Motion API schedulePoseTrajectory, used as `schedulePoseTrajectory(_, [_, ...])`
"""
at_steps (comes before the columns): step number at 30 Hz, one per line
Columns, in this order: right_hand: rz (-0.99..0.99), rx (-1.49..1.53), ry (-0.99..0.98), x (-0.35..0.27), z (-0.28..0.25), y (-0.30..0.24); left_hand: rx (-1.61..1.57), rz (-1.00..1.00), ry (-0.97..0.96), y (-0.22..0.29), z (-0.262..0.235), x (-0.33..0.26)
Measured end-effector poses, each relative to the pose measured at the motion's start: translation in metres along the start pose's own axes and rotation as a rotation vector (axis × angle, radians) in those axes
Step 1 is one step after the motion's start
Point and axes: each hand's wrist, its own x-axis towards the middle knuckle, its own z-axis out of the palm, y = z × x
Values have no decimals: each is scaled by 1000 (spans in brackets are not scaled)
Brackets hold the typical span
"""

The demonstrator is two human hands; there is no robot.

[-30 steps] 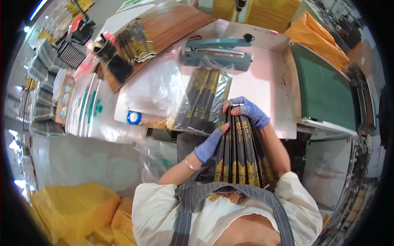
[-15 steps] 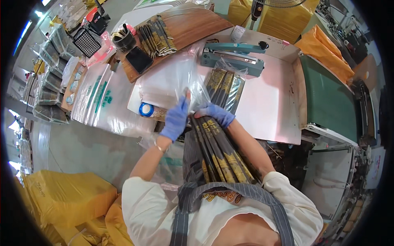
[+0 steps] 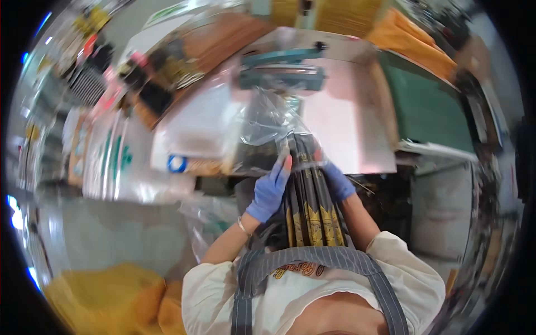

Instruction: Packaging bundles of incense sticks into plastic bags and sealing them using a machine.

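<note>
A bundle of long, narrow black-and-gold packets (image 3: 314, 198) stands against my apron, its far end inside the mouth of a clear plastic bag (image 3: 268, 124). My left hand (image 3: 270, 191), in a blue glove with bare fingertips, lies along the bundle's left side and pinches the bag's edge. My right hand (image 3: 338, 182), gloved alike, is closed round the bundle's right side, its fingers partly hidden by packets and film. Beyond the bag sits a teal bench sealer (image 3: 282, 72). Dark packets beneath the bag are blurred.
A brown wooden board (image 3: 234, 34) carries more packets and a dark phone-like slab (image 3: 155, 97). Stacked plastic bags (image 3: 142, 170) lie at the left, near a blue-rimmed roll (image 3: 177, 163). A green-topped box (image 3: 427, 106) borders the white worktop (image 3: 349, 120) on the right.
The bag has come down over the bundle's far end. My right hand has shifted right and nearer me, and my left hand has followed. The whole view has swung and blurred.
</note>
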Motion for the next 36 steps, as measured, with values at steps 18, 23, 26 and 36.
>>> schedulePoseTrajectory(18, [-1013, -1662, 149, -48, -31, -192, -761, -48, -155, -12, -43, 247])
schedulePoseTrajectory(23, [-1046, -1685, -37, -37, -35, -201, -376, 181, -352, -10, -60, 262])
schedulePoseTrajectory(26, [-1156, -1529, 255, -50, -30, -218, -698, 274, -252, -14, -65, 275])
schedulePoseTrajectory(36, [-1531, -1841, 732, -9, 10, -187, -625, 335, -210, 12, -38, 251])
